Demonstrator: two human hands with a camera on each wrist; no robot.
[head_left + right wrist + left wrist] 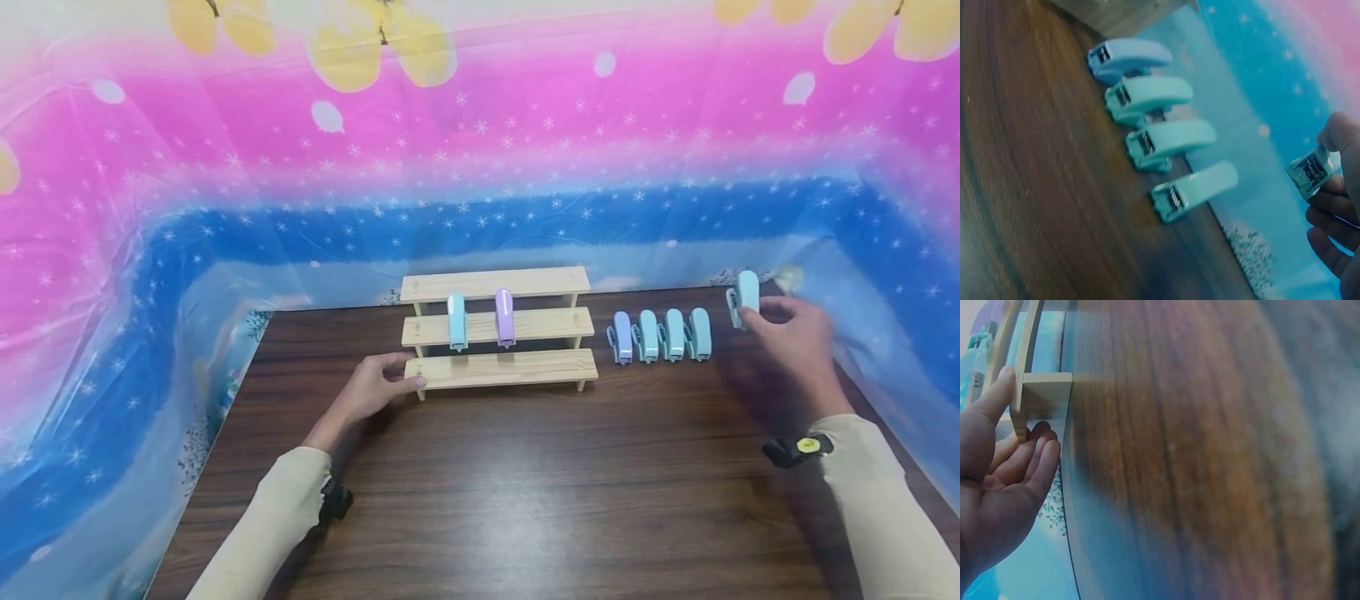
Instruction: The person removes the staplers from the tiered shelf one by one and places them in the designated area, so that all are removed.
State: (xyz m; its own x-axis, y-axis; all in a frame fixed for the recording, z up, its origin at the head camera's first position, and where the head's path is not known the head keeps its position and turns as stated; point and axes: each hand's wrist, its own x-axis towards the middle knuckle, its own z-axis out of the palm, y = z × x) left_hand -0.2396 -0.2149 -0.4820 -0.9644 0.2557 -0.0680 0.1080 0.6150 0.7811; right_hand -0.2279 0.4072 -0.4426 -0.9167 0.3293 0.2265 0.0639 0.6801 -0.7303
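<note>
A three-step wooden shelf [510, 369] stands at the back of the table. My left hand [373, 385] grips the left end of its lowest step, thumb on top and fingers beneath, as the left wrist view shows. On the middle step stand a light-blue stapler [457, 321] and a purple stapler [505, 317]. At the right, my right hand [798, 335] holds a mint-green stapler [747, 292] between thumb and fingers, raised off the table. Its metal front end [1311, 170] faces the right wrist camera. Beside the shelf, a periwinkle stapler [622, 337] heads a row of mint-green staplers [673, 335].
The dark wooden table [510, 492] reaches back to a printed cloth [480, 225] that hangs behind and at both sides. The row of staplers lies between the shelf and my right hand. The top step [495, 284] stands close to the cloth.
</note>
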